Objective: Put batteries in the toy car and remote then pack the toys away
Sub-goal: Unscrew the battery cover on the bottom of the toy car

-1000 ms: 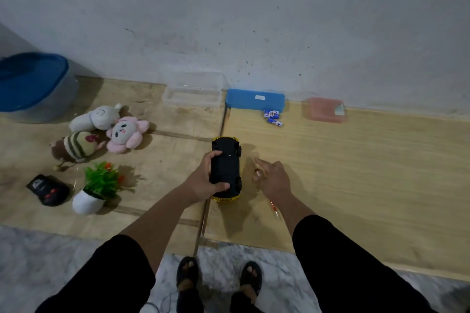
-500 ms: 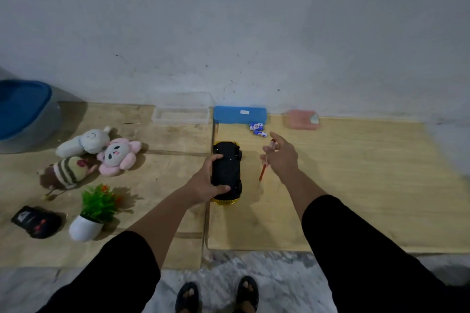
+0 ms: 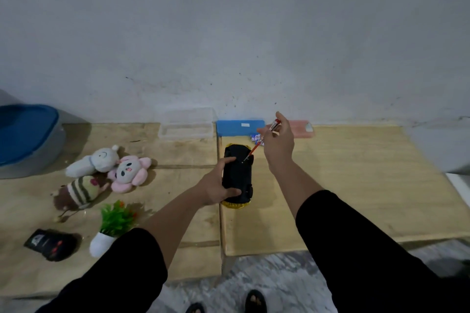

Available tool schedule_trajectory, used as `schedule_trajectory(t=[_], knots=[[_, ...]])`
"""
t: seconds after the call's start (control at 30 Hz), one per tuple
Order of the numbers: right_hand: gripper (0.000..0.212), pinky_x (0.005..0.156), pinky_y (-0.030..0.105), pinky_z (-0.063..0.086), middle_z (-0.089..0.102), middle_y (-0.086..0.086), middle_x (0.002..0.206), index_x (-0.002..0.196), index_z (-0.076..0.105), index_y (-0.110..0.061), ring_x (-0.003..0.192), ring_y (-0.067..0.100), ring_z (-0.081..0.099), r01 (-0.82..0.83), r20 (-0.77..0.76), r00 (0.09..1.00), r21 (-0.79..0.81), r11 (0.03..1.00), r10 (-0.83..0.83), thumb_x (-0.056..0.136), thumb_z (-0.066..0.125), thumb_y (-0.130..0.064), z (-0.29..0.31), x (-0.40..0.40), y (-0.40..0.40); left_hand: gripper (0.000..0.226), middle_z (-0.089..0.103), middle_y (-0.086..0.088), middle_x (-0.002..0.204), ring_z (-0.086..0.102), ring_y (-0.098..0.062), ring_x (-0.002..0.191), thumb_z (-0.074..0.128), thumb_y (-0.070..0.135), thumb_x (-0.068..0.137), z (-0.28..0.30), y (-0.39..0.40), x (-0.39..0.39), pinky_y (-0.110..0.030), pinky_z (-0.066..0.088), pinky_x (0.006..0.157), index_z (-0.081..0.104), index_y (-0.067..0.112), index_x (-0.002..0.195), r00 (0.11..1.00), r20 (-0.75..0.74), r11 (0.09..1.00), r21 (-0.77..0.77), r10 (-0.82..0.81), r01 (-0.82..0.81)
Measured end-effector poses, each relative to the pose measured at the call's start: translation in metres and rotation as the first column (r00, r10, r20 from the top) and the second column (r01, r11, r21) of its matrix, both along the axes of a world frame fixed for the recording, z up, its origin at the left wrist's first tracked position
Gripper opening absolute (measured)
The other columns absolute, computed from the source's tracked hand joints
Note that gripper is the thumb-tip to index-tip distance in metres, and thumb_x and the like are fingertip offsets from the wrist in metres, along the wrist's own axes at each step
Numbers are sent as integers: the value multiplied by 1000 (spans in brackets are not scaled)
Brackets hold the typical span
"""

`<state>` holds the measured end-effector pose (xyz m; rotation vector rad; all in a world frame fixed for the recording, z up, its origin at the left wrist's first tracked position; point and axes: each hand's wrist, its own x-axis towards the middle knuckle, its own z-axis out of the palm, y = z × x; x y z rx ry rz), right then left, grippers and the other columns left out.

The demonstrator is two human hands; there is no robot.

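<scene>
The toy car (image 3: 237,175) lies upside down on the wooden table, black underside up with a yellow edge showing at its near end. My left hand (image 3: 216,184) grips its left side. My right hand (image 3: 278,139) pinches a red screwdriver (image 3: 262,141) by the handle, and the tip touches the car's underside near its far end. A few small blue-and-white batteries (image 3: 255,137) lie just behind the car, partly hidden by the screwdriver. The black remote (image 3: 49,244) lies at the near left of the table.
Three plush toys (image 3: 106,170) and a small potted plant (image 3: 112,226) lie left of the car. By the wall stand a clear plastic box (image 3: 185,126), a blue case (image 3: 240,128) and a pink box (image 3: 302,129). A blue-lidded bin (image 3: 25,137) stands far left.
My right hand has lifted the screwdriver off the table and swung its tip onto the car's underside. The left hand has kept its grip on the car. The camera view has tilted up.
</scene>
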<state>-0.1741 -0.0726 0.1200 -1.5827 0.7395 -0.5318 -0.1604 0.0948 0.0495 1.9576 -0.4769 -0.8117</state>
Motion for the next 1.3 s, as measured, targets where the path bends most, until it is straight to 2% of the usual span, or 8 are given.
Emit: schedule_trajectory(t=[0.1,0.2,0.43,0.8,0.97,1.1,1.23,1.3], knots=[[47,71,14,45,54,0,115,131,49,-23,96,15,58,5,18,1000,-11,1000,-5,89,60,-5,-1,-2,7,87,52,-6,131,56,-30,113,80,20,73,2,5,0,-49,52,91,25,39,137,1000,-21,1000,5,-12,13],[44,76,20,49,57,4,117,128,50,-22,100,20,61,11,21,1000,-28,1000,-10,89,60,-5,0,-2,13,87,52,-6,130,56,-29,114,80,19,72,2,9,1,-51,51,92,25,39,135,999,-29,1000,4,-20,20],[43,80,21,47,52,-1,110,128,50,-21,102,18,57,-10,10,1000,-54,999,11,89,59,-5,1,-2,22,85,50,-5,129,53,-28,114,79,10,73,2,17,6,-48,52,91,26,34,136,999,-44,1000,-12,-5,5],[42,83,29,54,55,7,120,127,50,-22,104,23,60,7,17,1000,-50,999,-7,90,58,-5,3,0,28,85,50,-4,130,54,-28,114,79,12,73,6,20,11,-46,56,84,25,37,134,998,-48,999,-16,-32,31],[41,82,27,54,56,8,120,126,51,-23,104,24,62,4,36,999,-58,998,-2,90,58,-5,3,2,26,86,50,-4,132,53,-28,116,80,12,72,6,18,12,-48,53,89,25,36,135,997,-64,999,-34,-43,40],[40,72,15,49,56,8,120,126,50,-22,104,22,60,5,38,999,-71,997,-2,90,58,-6,4,1,25,85,49,-3,130,53,-27,115,79,10,73,7,18,12,-44,54,87,26,35,135,995,-88,998,-41,-50,46],[41,81,21,50,55,7,122,127,50,-21,103,19,57,-8,33,999,-94,995,11,89,59,-5,3,2,24,85,48,-4,130,52,-26,115,77,7,75,10,18,12,-40,53,86,25,32,136,993,-109,998,-42,-54,50],[41,78,17,49,55,7,121,126,51,-21,102,17,56,-15,40,999,-100,995,19,89,60,-5,3,3,24,84,48,-3,129,52,-26,115,77,5,75,11,17,11,-37,55,80,26,33,136,991,-127,998,-44,-50,44]])
